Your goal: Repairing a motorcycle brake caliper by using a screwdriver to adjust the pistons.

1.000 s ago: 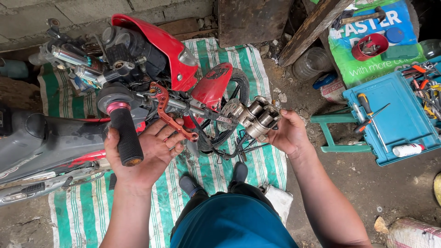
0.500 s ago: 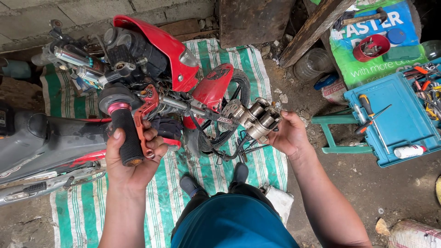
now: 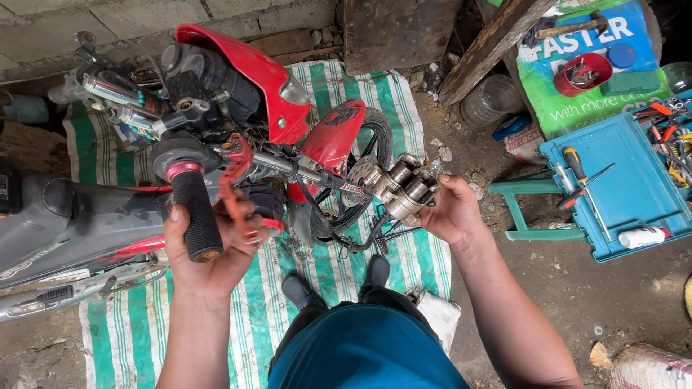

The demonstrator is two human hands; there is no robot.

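The left hand [image 3: 209, 248] is wrapped around the black rubber handlebar grip [image 3: 193, 216] of a red motorcycle [image 3: 238, 94] that lies on its side, and its fingers also curl over the red brake lever [image 3: 232, 184] just beside the grip, pulling it close against the rubber. The right hand [image 3: 450, 212] is closed on a metal brake caliper [image 3: 404, 187], thumb on the near side and fingers behind it, holding it up off the ground with its two round pistons facing the camera; a black hose [image 3: 360, 241] runs from the caliper back toward the front wheel [image 3: 375, 140]. The caliper sits over the right edge of the green-and-white striped mat [image 3: 267, 302] that carries the motorcycle, just to the right of the wheel and the red front fender [image 3: 335, 133]. The person's dark shoes [image 3: 339, 281] rest on the near part of the mat, between the two forearms. Well apart, on the dirt ground to the right, a blue tool tray [image 3: 634, 194] stands on a green stool [image 3: 522, 216] with screwdrivers [image 3: 577, 169] and a white spray can [image 3: 645, 236] lying in it. A clear plastic bottle [image 3: 490, 101] lies beyond the mat's far right corner.
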